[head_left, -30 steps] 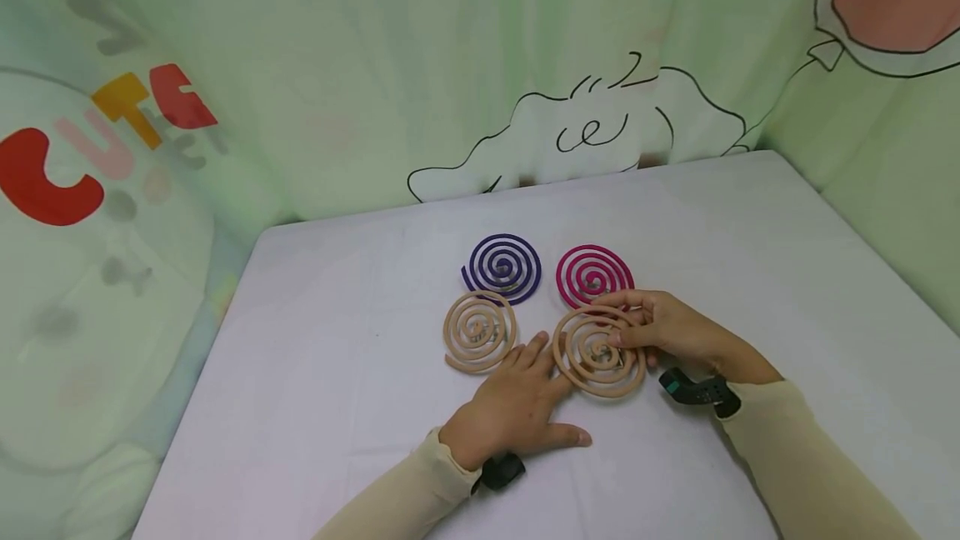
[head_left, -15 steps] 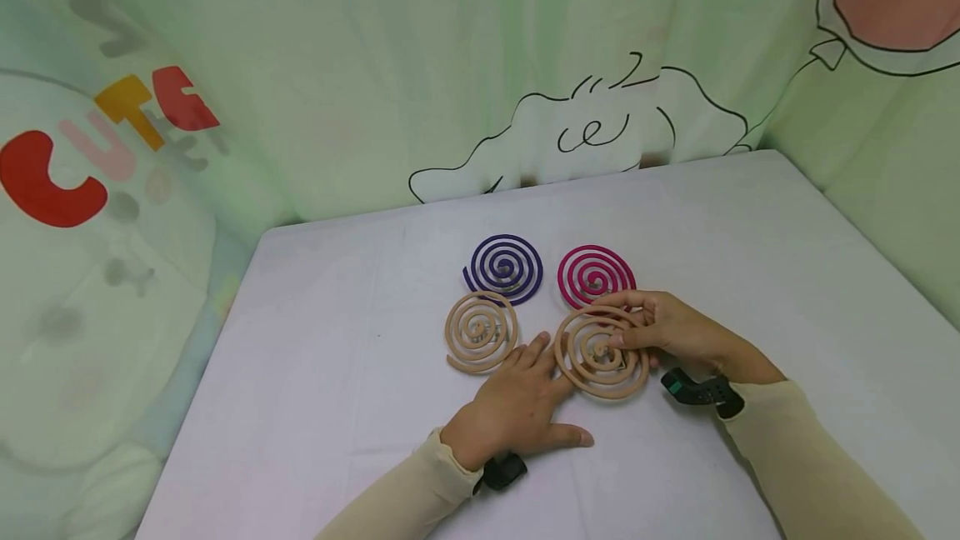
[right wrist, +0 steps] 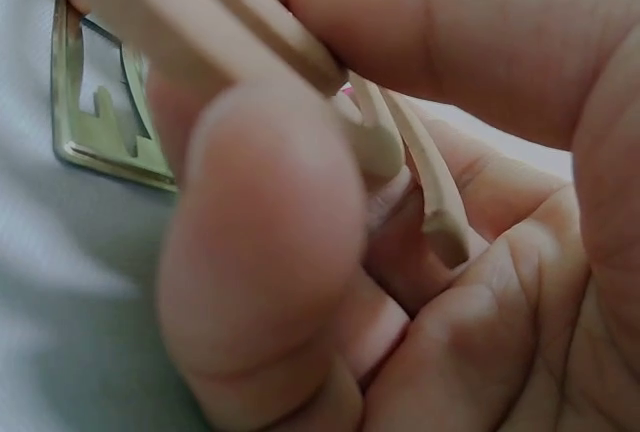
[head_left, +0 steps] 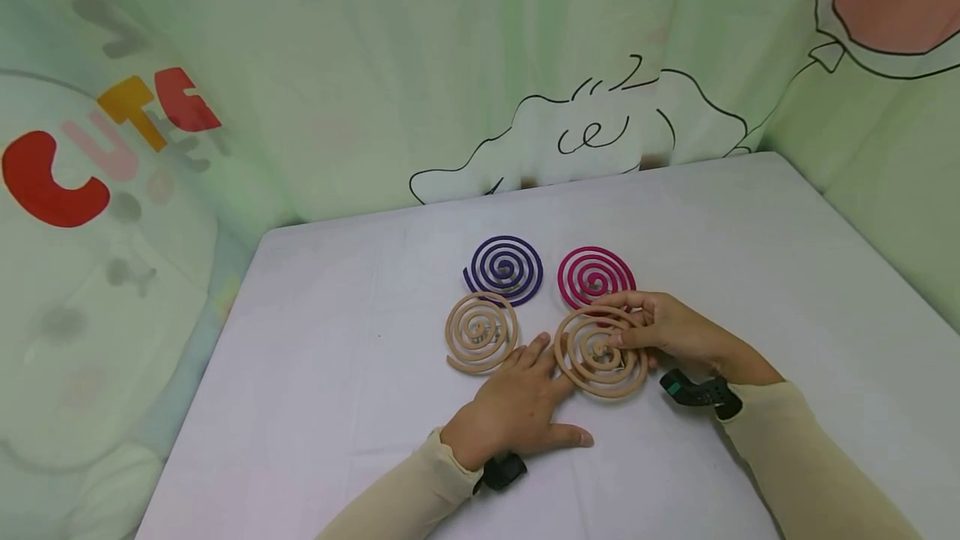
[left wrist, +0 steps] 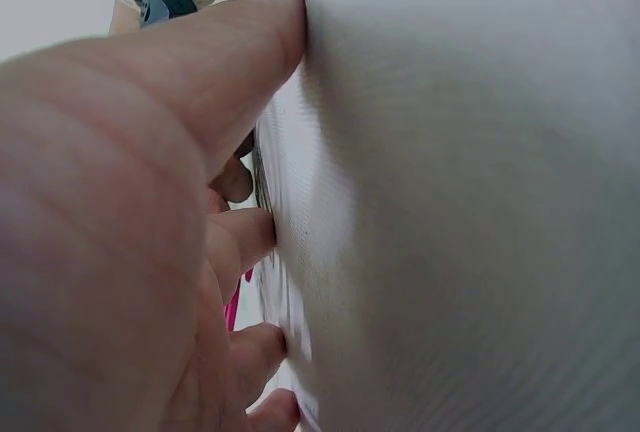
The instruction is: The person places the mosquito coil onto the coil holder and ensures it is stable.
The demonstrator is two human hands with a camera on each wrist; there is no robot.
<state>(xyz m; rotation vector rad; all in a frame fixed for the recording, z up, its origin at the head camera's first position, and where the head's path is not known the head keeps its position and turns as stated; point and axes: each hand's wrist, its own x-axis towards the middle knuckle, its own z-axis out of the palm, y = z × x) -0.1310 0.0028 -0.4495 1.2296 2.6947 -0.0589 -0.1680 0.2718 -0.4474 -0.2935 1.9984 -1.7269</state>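
Observation:
My right hand (head_left: 663, 332) pinches the right-hand tan mosquito coil (head_left: 602, 350) between thumb and fingers, raised a little off the table. In the right wrist view a flat metal stand (right wrist: 120, 160) lies on the cloth beside the coil. Palm down, my left hand (head_left: 517, 407) rests on the table with fingers spread, and some fingertips reach beneath the coil's left edge. Whether those fingertips touch the stand is hidden. Another tan coil (head_left: 478, 328) sits just beyond the left fingers, with a purple coil (head_left: 506, 270) and a pink coil (head_left: 596, 281) behind.
A white cloth covers the table (head_left: 322, 357). Printed green curtains (head_left: 352, 90) close off the back and sides. Bits of metal show under the other coils. A dark band (head_left: 701, 392) circles the right wrist.

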